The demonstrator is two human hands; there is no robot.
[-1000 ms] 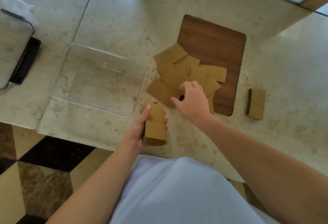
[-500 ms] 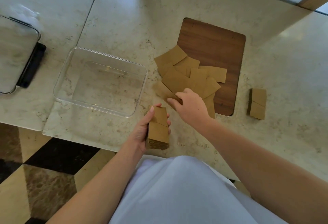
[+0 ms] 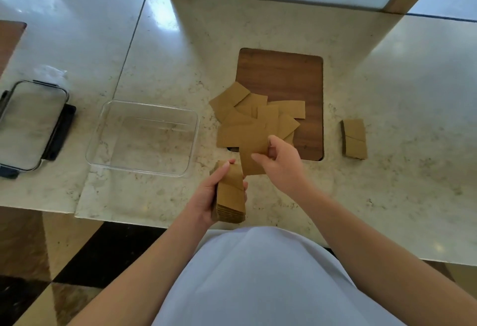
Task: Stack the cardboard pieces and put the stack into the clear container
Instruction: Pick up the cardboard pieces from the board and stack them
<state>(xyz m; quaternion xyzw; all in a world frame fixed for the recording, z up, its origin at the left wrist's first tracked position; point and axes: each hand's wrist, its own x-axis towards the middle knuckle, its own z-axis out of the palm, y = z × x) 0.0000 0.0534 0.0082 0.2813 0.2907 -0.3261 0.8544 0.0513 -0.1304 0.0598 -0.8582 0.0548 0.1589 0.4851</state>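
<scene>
The right hand (image 3: 281,165), at frame centre, pinches a single cardboard piece (image 3: 251,155) between thumb and curled fingers (image 3: 258,156); the piece is lifted clear of the pile and hangs just above and right of the stack. The left hand (image 3: 209,196), lower centre, grips the stack (image 3: 230,192) from its left side, thumb lying along the top edge, fingertips showing round the right edge. The stack is tilted, its near end showing the layered edges.

Half a second ago the right hand lay low on the near edge of the pile, fingers closing on a piece; now it has risen with that piece and come toward the stack. The left hand keeps the stack where it was.

The loose pile (image 3: 255,116) spreads just above the hands, overlapping the left edge of the dark wooden board (image 3: 284,75) set in the table (image 3: 387,93). A second small stack (image 3: 355,138) lies alone at right of the board. The clear container (image 3: 144,137) sits left of the pile, apart from it, with no cardboard in it. Its lid (image 3: 31,124) lies at far left. A white garment (image 3: 258,279) fills the bottom of the frame.
</scene>
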